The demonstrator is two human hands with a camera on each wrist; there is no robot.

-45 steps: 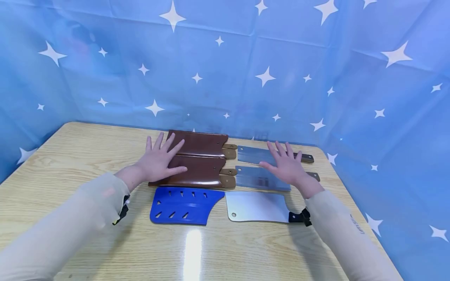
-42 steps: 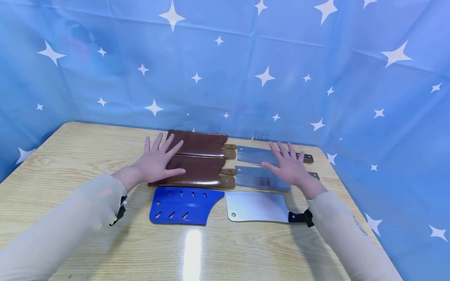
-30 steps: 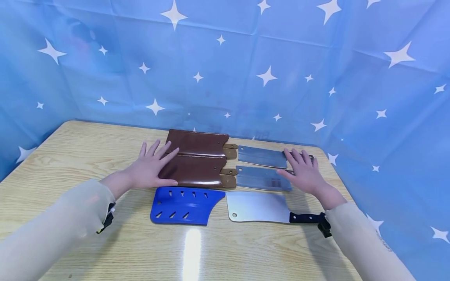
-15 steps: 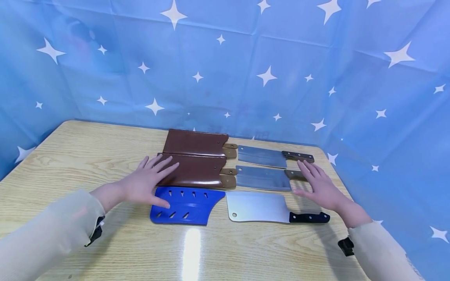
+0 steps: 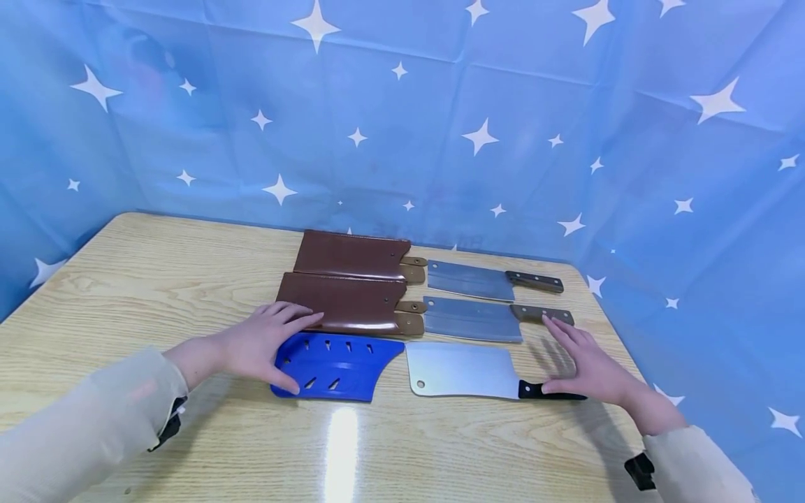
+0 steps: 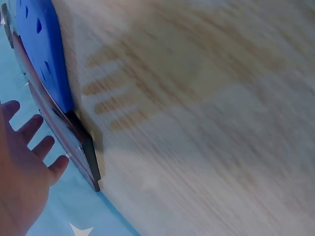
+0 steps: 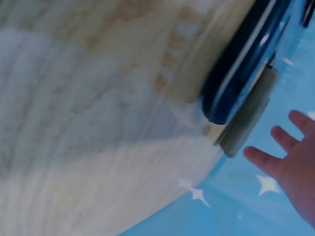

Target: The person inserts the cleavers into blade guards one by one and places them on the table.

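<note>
In the head view my left hand (image 5: 254, 346), fingers spread, hovers over the left end of a blue slotted blade cover (image 5: 342, 367). Its shadow falls on the table in the left wrist view, where the fingers (image 6: 42, 147) are apart and hold nothing. My right hand (image 5: 594, 367) is over the black handle (image 5: 531, 390) of the nearest cleaver (image 5: 462, 370), thumb overlapping that handle. In the right wrist view its fingers (image 7: 283, 140) are spread and apart from the handles. The cleaver's broad silver blade lies flat, its tip end beside the blue cover.
Behind lie two brown leather sheaths (image 5: 352, 255) with tan snap straps. To their right are two more cleavers, a middle one (image 5: 472, 320) and a far one (image 5: 468, 279), with brown handles. A blue star-printed cloth (image 5: 402, 105) hangs behind the wooden table (image 5: 251, 447).
Both hands have come back toward the near side: the left from the brown sheaths to the blue cover, the right from the far cleavers to the black handle. The objects have not moved.
</note>
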